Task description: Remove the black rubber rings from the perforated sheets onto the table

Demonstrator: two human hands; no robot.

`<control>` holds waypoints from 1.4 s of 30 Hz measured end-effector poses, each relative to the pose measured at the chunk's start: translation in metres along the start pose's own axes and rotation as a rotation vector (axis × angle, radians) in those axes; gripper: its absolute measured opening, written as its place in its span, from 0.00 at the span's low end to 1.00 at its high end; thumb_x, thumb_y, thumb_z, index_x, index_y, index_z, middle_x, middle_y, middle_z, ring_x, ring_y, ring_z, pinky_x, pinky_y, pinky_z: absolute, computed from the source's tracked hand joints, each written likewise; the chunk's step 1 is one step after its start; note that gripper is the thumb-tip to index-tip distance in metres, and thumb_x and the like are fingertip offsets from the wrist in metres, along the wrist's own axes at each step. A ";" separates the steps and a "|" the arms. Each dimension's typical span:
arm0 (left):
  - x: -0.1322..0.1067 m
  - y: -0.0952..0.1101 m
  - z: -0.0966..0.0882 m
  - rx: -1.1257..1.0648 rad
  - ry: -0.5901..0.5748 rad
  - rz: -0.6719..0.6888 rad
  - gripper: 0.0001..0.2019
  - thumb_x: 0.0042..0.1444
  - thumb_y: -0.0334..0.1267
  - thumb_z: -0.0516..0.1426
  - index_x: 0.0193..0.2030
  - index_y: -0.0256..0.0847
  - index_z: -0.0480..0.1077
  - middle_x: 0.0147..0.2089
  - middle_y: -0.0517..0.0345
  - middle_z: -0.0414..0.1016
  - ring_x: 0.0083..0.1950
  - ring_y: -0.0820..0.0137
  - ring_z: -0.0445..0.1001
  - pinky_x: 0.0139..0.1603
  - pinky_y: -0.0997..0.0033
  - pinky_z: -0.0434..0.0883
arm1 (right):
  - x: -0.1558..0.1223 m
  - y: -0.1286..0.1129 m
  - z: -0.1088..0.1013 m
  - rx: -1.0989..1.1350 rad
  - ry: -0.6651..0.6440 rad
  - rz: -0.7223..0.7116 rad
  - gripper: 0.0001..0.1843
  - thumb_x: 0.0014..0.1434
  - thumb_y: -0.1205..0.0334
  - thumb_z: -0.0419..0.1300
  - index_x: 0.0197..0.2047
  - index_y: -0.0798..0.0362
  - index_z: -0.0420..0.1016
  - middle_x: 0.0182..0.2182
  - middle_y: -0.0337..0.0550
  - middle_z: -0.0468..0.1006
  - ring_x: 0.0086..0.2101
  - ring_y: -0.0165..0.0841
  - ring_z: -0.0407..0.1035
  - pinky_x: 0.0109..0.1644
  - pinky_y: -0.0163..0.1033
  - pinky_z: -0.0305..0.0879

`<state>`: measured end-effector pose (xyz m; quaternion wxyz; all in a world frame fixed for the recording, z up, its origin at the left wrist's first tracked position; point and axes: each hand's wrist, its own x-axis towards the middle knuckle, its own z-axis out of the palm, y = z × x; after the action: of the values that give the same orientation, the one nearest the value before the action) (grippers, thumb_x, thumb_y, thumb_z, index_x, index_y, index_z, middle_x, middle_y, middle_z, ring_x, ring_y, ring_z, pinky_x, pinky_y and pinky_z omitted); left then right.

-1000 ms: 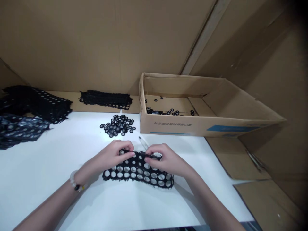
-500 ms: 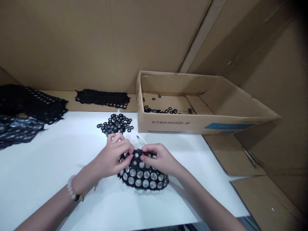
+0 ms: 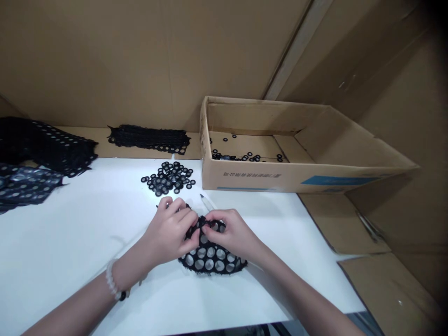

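A black perforated rubber sheet (image 3: 212, 256) full of round holes lies crumpled on the white table (image 3: 70, 242) in front of me. My left hand (image 3: 171, 231) grips its left part with curled fingers. My right hand (image 3: 229, 233) pinches its top edge, thumb and forefinger close to my left fingers. A slim pen-like tool (image 3: 206, 202) pokes out just behind my right hand. Beyond the hands sits a small heap of black rings (image 3: 168, 178).
A shallow cardboard box (image 3: 280, 179) with several loose black rings stands at the back right. Stacks of black perforated sheets (image 3: 42, 149) lie at the far left, and another stack (image 3: 147, 138) by the cardboard back wall. Flat cardboard covers the right side past the table edge.
The sheet, spread flat a second ago, is now bunched up between my hands. My left hand moved right toward my right hand, and both pinch the sheet's top edge.
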<state>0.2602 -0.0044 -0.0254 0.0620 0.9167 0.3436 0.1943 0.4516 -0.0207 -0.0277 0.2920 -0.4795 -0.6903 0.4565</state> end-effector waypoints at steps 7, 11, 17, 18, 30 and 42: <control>-0.003 0.005 0.006 0.093 -0.005 0.010 0.05 0.54 0.33 0.50 0.29 0.39 0.64 0.26 0.56 0.70 0.39 0.61 0.64 0.42 0.57 0.56 | 0.000 0.001 0.008 -0.146 0.033 -0.071 0.05 0.50 0.70 0.57 0.25 0.54 0.71 0.21 0.34 0.71 0.24 0.28 0.64 0.30 0.31 0.58; -0.004 0.009 0.010 0.090 -0.030 -0.007 0.05 0.54 0.31 0.49 0.29 0.39 0.65 0.27 0.55 0.70 0.39 0.61 0.63 0.43 0.56 0.57 | 0.001 0.001 0.013 -0.192 0.061 -0.095 0.06 0.48 0.70 0.56 0.22 0.54 0.68 0.19 0.34 0.68 0.23 0.27 0.62 0.29 0.31 0.56; -0.001 0.003 0.008 -0.162 -0.052 -0.125 0.05 0.52 0.28 0.49 0.28 0.39 0.63 0.27 0.58 0.68 0.40 0.63 0.64 0.43 0.59 0.59 | 0.000 0.001 0.010 -0.034 0.070 -0.056 0.03 0.47 0.68 0.56 0.25 0.54 0.70 0.20 0.34 0.67 0.24 0.27 0.60 0.29 0.30 0.57; -0.001 0.000 0.006 -0.209 -0.054 -0.158 0.06 0.52 0.28 0.48 0.28 0.40 0.63 0.28 0.58 0.68 0.40 0.63 0.64 0.43 0.59 0.59 | 0.000 0.000 0.008 0.021 0.058 -0.039 0.03 0.47 0.68 0.56 0.25 0.55 0.70 0.21 0.34 0.67 0.24 0.27 0.61 0.29 0.30 0.57; 0.000 -0.002 -0.003 -0.454 -0.113 -0.175 0.12 0.61 0.45 0.51 0.30 0.41 0.60 0.31 0.57 0.68 0.39 0.64 0.62 0.40 0.64 0.62 | -0.003 -0.005 0.003 0.079 0.020 -0.005 0.02 0.46 0.68 0.57 0.25 0.55 0.71 0.21 0.34 0.68 0.26 0.28 0.61 0.31 0.31 0.58; -0.001 -0.005 0.001 -0.987 0.001 -0.381 0.19 0.63 0.44 0.47 0.22 0.39 0.60 0.30 0.56 0.62 0.34 0.68 0.63 0.37 0.67 0.64 | 0.000 -0.007 -0.002 0.374 -0.018 0.010 0.01 0.45 0.66 0.58 0.24 0.54 0.69 0.20 0.34 0.68 0.23 0.27 0.60 0.30 0.31 0.60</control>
<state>0.2566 -0.0013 -0.0275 0.5204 0.6996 0.3718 0.3186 0.4504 -0.0207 -0.0207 0.3677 -0.4162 -0.5937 0.5823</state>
